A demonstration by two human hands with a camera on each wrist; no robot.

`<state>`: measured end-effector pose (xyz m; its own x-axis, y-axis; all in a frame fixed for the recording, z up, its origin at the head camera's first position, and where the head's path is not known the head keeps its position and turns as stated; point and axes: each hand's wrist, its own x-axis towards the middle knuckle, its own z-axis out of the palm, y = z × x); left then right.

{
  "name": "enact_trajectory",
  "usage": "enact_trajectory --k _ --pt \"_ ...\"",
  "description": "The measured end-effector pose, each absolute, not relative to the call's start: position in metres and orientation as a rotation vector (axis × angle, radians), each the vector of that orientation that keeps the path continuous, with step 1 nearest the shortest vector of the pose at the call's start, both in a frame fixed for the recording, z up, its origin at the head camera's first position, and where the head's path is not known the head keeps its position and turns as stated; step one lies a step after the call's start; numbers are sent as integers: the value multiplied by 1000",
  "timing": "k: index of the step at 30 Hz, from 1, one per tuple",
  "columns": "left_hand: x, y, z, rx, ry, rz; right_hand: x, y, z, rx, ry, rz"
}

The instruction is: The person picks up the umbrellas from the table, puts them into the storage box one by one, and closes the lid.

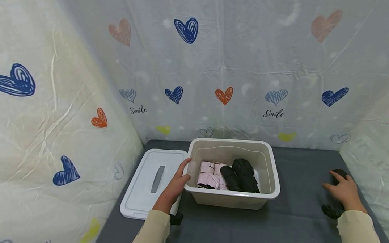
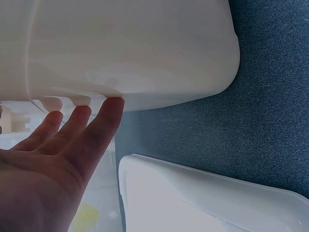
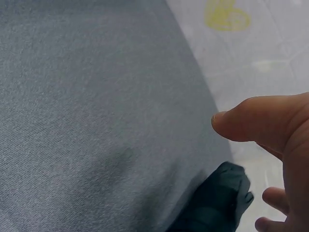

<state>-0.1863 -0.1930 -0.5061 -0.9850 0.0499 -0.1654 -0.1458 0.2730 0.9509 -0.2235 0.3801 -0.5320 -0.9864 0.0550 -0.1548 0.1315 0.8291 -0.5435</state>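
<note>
A beige storage box [image 1: 231, 200] stands on the grey table with pink folded fabric bundles [image 1: 209, 178] and black rolled fabric bundles [image 1: 244, 174] inside. My left hand [image 1: 175, 184] is at the box's left side; the left wrist view shows its extended fingers [image 2: 99, 128] touching the outer wall. At the table's right, my right hand [image 1: 346, 191] reaches over a dark rolled fabric bundle [image 3: 212, 203], partly hidden in the head view. Thumb and fingers are spread apart, and in the right wrist view a gap shows between the thumb and that bundle.
A white lid [image 1: 139, 191] with a grey handle [image 1: 157, 179] lies left of the box. Grey table surface [image 1: 302, 198] stretches between the box and my right hand. Printed sheets [image 1: 249, 66] hang behind and along both sides of the table.
</note>
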Motion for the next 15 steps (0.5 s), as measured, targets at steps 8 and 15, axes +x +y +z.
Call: enact_trajectory --k 8,15 --pt "-189 -193 -513 -85 2379 1814 -227 388 -542 191 2820 -830" --pt "-187 -194 -514 -90 2375 1816 -229 392 -545 226 2776 -812"
